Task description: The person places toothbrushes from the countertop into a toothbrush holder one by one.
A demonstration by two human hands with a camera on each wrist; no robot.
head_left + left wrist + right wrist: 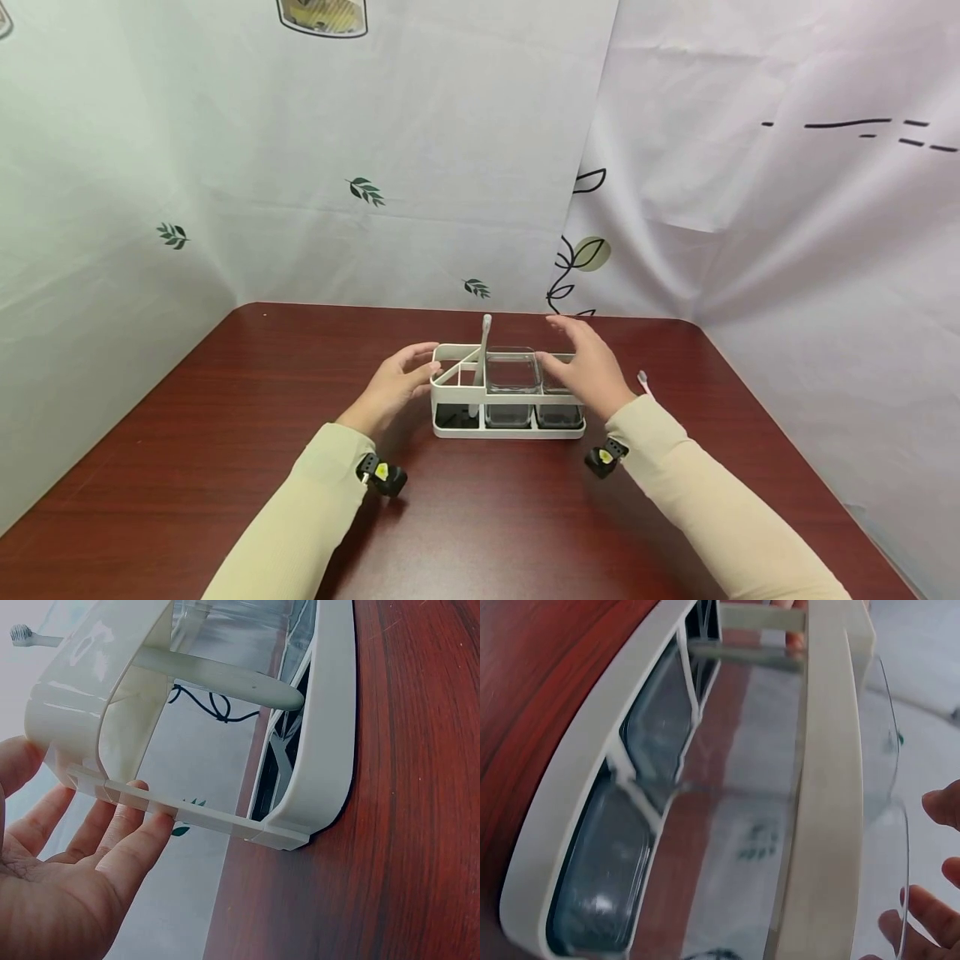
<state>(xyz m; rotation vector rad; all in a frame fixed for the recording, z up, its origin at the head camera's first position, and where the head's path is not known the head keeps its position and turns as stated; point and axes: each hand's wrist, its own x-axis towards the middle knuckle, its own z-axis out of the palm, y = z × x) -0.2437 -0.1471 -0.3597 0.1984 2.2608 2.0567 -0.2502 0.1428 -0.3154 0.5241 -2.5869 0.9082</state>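
A white toothbrush holder [510,433] stands on the table between both hands. A toothbrush [483,342] leans upright in its left section, bristles up. Two clear square cups sit in the other sections: the middle cup [512,375] and the right cup [604,877]. My left hand [393,379] is at the holder's left end; in the left wrist view its spread fingertips [169,814] touch the side and the thumb is at the upper band. Over the right cup, my right hand [592,367] spreads its thumb and fingers; contact with the cup's rim is unclear.
Another toothbrush [644,382] shows behind the right forearm, mostly hidden. The dark red wooden table [480,517] ends at a patterned white curtain [420,150] behind and at the sides. Each wrist carries a small black camera, such as the left one [390,481].
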